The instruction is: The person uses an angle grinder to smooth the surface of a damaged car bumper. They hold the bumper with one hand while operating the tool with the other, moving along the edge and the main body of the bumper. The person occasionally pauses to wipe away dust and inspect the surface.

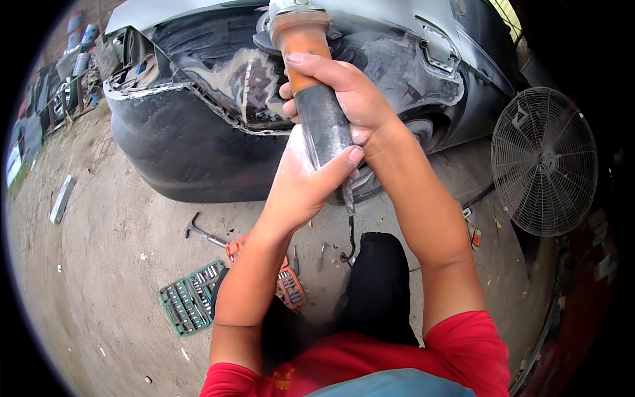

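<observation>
Both my hands are closed around an angle grinder (pixel 323 122) with an orange front housing and a dark, dusty rear body. My right hand (pixel 350 92) wraps the front part, its thumb lying across the orange housing. Lower down, my left hand (pixel 305 173) grips the rear end, thumb on top, with pale dust on the skin. The grinder's head points away from me at the car's rear corner (pixel 165 142); its disc is mostly hidden. Bare metal and patchy filler (pixel 254 86) show on the panel around it. A black cord (pixel 351 231) hangs from the tool's back end.
On the concrete lie a hammer (pixel 206 233), a green socket set case (pixel 188 301) and an orange case of bits (pixel 291 288), all near my left arm. A round wire-guarded fan (pixel 545 161) stands at the right. A pale bar (pixel 62 198) lies far left.
</observation>
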Action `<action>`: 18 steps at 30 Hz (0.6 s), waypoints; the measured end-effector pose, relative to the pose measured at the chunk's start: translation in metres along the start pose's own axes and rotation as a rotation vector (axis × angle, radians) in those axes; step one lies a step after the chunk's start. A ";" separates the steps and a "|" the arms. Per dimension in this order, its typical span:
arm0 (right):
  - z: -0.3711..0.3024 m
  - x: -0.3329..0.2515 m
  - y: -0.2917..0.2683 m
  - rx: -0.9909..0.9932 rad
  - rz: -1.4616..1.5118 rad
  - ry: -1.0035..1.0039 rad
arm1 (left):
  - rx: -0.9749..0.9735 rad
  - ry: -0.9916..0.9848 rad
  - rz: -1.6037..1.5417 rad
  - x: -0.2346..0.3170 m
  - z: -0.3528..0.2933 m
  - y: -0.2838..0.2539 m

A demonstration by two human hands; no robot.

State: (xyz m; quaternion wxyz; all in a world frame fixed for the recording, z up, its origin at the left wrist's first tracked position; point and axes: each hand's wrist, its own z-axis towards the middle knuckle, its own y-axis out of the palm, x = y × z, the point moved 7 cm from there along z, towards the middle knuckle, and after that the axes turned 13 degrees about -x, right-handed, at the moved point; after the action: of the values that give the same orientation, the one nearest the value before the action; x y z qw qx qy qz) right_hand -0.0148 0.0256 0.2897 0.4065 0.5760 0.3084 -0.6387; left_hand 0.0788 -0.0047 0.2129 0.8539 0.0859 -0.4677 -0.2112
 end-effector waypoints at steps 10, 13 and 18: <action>-0.021 0.010 -0.030 0.143 0.108 -0.061 | -0.108 -0.045 -0.035 -0.018 0.010 0.007; -0.017 0.006 -0.023 0.116 0.071 -0.053 | -0.089 -0.006 -0.025 -0.014 0.008 0.006; -0.008 -0.004 -0.003 0.053 -0.001 -0.017 | -0.053 0.044 0.000 -0.002 0.004 0.004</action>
State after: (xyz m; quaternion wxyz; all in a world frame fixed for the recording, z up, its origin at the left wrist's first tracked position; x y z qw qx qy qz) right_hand -0.0138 0.0348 0.2919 0.3933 0.5809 0.2879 -0.6519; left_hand 0.0758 0.0000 0.2154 0.8660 0.0678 -0.4430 -0.2217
